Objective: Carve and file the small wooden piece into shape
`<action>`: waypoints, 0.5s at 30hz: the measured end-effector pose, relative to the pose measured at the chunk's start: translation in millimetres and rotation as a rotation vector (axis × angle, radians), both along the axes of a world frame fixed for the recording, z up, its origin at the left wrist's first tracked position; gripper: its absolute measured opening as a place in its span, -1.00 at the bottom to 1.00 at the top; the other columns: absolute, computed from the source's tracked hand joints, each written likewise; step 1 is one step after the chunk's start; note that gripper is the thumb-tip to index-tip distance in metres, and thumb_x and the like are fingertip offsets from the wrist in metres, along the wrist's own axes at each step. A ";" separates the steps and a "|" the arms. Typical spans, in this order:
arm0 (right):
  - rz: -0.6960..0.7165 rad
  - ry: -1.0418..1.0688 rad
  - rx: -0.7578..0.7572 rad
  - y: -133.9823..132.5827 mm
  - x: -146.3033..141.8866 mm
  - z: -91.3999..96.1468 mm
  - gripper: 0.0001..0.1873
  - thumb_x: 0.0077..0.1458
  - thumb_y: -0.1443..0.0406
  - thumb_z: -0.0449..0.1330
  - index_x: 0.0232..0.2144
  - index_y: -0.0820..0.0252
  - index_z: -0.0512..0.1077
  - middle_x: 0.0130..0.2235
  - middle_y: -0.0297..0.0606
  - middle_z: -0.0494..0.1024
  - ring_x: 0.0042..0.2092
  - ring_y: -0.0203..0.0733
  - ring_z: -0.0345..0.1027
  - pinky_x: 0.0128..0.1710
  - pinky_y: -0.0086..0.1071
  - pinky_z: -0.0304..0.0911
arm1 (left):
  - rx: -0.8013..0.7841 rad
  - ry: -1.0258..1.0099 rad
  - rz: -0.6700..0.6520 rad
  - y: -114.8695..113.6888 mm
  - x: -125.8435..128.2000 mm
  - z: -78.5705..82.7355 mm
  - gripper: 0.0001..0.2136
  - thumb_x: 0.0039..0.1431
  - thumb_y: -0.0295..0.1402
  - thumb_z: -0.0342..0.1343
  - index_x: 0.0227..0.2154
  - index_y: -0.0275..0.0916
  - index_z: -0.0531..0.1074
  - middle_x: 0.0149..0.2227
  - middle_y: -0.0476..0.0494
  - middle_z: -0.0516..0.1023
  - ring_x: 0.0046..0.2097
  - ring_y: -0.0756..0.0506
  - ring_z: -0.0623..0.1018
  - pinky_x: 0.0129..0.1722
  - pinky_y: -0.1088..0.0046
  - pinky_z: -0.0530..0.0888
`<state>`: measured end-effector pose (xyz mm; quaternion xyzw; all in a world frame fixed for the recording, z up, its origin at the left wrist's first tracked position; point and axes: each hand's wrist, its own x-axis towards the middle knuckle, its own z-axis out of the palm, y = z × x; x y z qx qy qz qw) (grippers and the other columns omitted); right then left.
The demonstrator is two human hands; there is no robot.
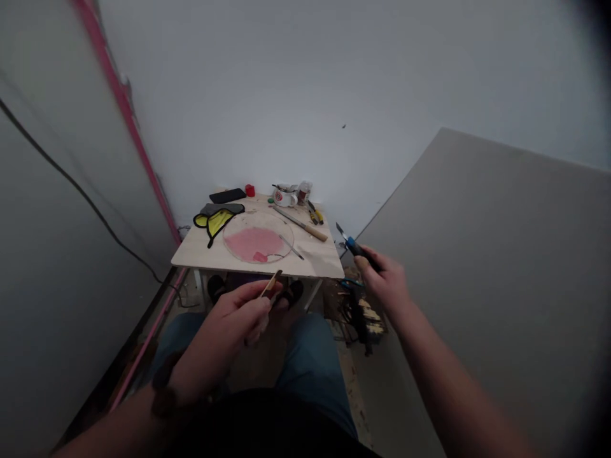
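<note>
My left hand [241,315] is closed around a thin wooden strip [270,284] in front of the table's near edge. The strip points up and away from me, and its far end looks dark. In my right hand [389,286] is a utility knife [359,249] with a black and blue handle. Its blade points up and to the left, apart from the strip, just off the table's right corner. Nearest to my left hand on the table lies a round board [238,224] with a pink patch, and a slim metal tool [292,248] rests across its right edge.
The small wooden table [210,259] also bears a yellow-grey cloth [218,221], black phone [228,195], red cap [249,190], white mug [283,198], wooden-handled file [312,230] and yellow-handled pliers [319,217]. A pale panel [477,254] stands at right; a pink pipe [126,108] runs along the left wall.
</note>
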<state>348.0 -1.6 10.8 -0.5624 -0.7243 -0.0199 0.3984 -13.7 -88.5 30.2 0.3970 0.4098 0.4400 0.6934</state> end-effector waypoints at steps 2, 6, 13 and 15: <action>0.148 -0.023 -0.037 -10.5 -12.3 4.5 -0.59 0.47 0.08 0.26 0.19 0.04 0.72 -0.02 -0.09 0.84 -0.04 0.12 0.75 -0.01 -0.07 0.61 | -0.001 -0.021 0.014 4.6 1.7 -3.1 -0.68 0.33 -0.19 0.35 0.07 -0.18 0.62 -0.48 0.13 0.29 -0.48 0.01 0.21 -0.48 0.49 0.15; 0.513 -0.194 -0.054 -41.2 -63.8 20.1 -0.53 0.54 0.09 0.26 0.36 0.07 0.59 -0.01 -0.10 0.82 -0.09 0.00 0.73 -0.06 -0.20 0.59 | 0.012 -0.018 0.033 13.4 9.7 2.3 -0.82 0.34 -0.23 0.32 -0.08 -0.16 0.59 -0.48 0.13 0.27 -0.49 0.00 0.19 -0.49 0.47 0.19; 0.543 -0.315 0.009 -46.0 -81.8 24.5 -0.50 0.60 0.08 0.22 0.40 0.17 0.54 -0.16 -0.12 0.74 -0.23 -0.05 0.62 -0.24 -0.26 0.48 | 0.055 -0.019 0.000 14.1 9.7 4.4 -0.81 0.40 -0.20 0.29 -0.30 -0.13 0.46 -0.50 0.12 0.26 -0.49 0.00 0.19 -0.49 0.47 0.21; 0.500 -0.332 -0.011 -38.1 -70.7 19.5 -0.48 0.58 0.07 0.23 0.40 0.16 0.57 -0.18 -0.11 0.73 -0.24 -0.02 0.62 -0.23 -0.22 0.48 | 0.043 -0.038 -0.001 11.2 7.2 2.0 -0.86 0.38 -0.22 0.31 -0.25 -0.14 0.52 -0.50 0.13 0.24 -0.49 0.01 0.16 -0.50 0.48 0.18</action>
